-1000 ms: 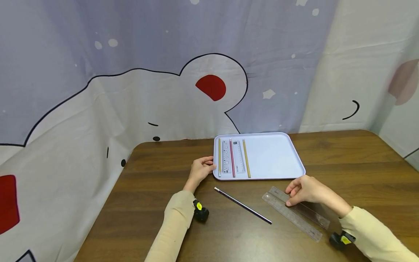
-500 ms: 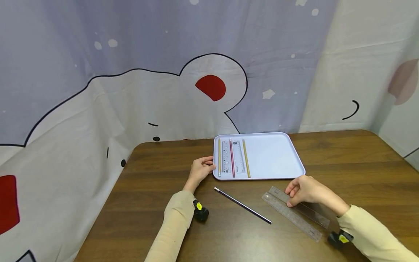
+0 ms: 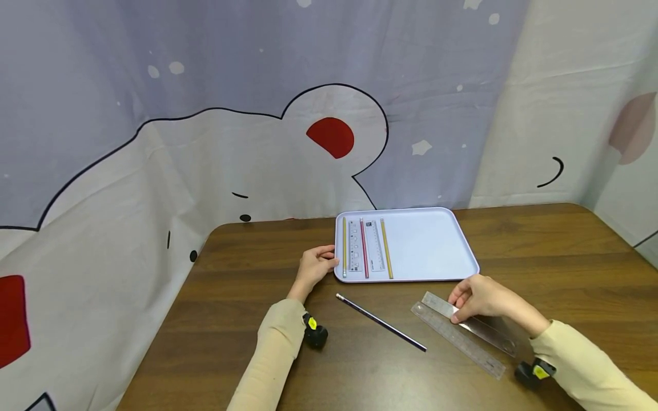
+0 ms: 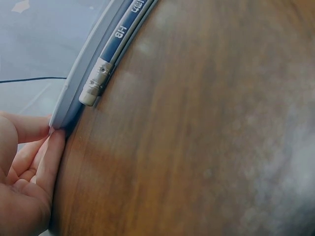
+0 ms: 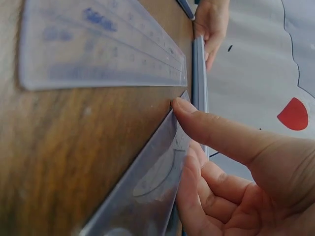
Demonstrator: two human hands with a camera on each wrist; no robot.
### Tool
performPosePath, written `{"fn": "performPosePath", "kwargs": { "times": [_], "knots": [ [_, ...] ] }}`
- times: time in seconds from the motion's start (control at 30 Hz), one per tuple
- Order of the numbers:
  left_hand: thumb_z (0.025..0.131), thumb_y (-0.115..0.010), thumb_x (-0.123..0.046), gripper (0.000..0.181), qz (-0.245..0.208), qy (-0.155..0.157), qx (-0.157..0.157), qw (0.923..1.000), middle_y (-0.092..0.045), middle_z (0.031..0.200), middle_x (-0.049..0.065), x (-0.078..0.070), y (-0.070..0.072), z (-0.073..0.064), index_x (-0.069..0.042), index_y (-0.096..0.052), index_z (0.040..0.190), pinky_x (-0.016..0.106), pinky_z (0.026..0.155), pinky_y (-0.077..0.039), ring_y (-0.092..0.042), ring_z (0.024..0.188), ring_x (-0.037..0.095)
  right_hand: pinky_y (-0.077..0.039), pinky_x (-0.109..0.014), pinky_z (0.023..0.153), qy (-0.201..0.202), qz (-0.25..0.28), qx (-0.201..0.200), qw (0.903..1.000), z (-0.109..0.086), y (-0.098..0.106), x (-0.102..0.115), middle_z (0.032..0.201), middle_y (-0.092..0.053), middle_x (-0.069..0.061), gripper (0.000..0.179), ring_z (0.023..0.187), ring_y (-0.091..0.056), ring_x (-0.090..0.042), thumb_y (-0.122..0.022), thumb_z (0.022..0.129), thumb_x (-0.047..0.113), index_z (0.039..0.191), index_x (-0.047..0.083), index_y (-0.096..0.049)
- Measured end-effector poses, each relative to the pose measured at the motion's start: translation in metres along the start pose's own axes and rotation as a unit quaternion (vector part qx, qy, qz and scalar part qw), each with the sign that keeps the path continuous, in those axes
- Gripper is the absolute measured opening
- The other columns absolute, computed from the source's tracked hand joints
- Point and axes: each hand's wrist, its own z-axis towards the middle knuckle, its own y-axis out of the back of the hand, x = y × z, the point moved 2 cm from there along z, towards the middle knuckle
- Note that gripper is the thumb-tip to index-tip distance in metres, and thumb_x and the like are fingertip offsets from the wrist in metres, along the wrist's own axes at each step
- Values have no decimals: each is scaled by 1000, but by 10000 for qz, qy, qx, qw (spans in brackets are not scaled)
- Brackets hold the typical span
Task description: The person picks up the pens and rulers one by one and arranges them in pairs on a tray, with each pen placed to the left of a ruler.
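My right hand (image 3: pixel 480 298) pinches a clear plastic ruler (image 3: pixel 490 334) between thumb and fingers. In the right wrist view the held ruler (image 5: pixel 147 182) is tilted, one long edge lifted. A second clear ruler (image 3: pixel 460 341) lies flat on the table beside it, on the left. My left hand (image 3: pixel 312 268) grips the left rim of a white tray (image 3: pixel 432 245); the left wrist view shows thumb and fingers at that rim. A dark pencil (image 3: pixel 381 322) with a white eraser lies on the table between the hands.
Inside the tray's left part, a yellow pencil (image 3: pixel 344 246), a ruler (image 3: pixel 354 245), a red pencil (image 3: pixel 364 248), another ruler (image 3: pixel 376 245) and a second yellow pencil (image 3: pixel 386 248) lie side by side. The wooden table (image 3: pixel 247 319) meets a patterned curtain (image 3: pixel 216 165) behind.
The ruler in my right hand has tipped up along one edge and now catches the light. My left hand, the tray and the dark pencil have stayed in place.
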Motion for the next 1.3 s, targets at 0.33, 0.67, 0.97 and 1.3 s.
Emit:
{"fn": "performPosePath", "kwargs": {
  "times": [0.33, 0.67, 0.97, 1.3],
  "knots": [
    [84, -64, 8, 42, 8, 83, 179, 9998, -61, 111, 33, -21, 2, -13, 12, -57, 125, 28, 74, -60, -56, 72, 6, -50, -20, 55, 235, 630, 301, 9973, 2, 5, -4, 77, -72, -6, 21, 64, -58, -4, -77, 77, 14, 87, -3, -69],
    [85, -63, 8, 41, 61, 22, 157, 9999, -60, 111, 34, -31, 2, -21, 14, -56, 125, 31, 76, -60, -57, 74, 8, -54, -21, 59, 285, 1190, 841, 9889, 5, 7, -8, 85, -72, -11, 27, 68, -58, 1, -72, 84, 10, 98, -13, -66],
    [83, -68, 5, 41, -2, 25, 35, 10000, -64, 107, 27, 0, 0, 0, 8, -60, 123, 26, 71, -60, -57, 71, 5, -55, -22, 61, 546, 1295, 811, 9867, 9, 10, -9, 84, -71, -12, 25, 68, -57, 0, -67, 87, 8, 98, -14, -65],
    [83, -68, 5, 41, 10, 27, 35, 10000, -65, 107, 26, -4, 0, -3, 7, -61, 123, 28, 73, -60, -58, 73, 5, -56, -23, 62, 553, 1331, 507, 9883, 8, 14, -2, 84, -71, -14, 25, 67, -59, -2, -66, 87, 7, 99, -15, -65]
  ]
}}
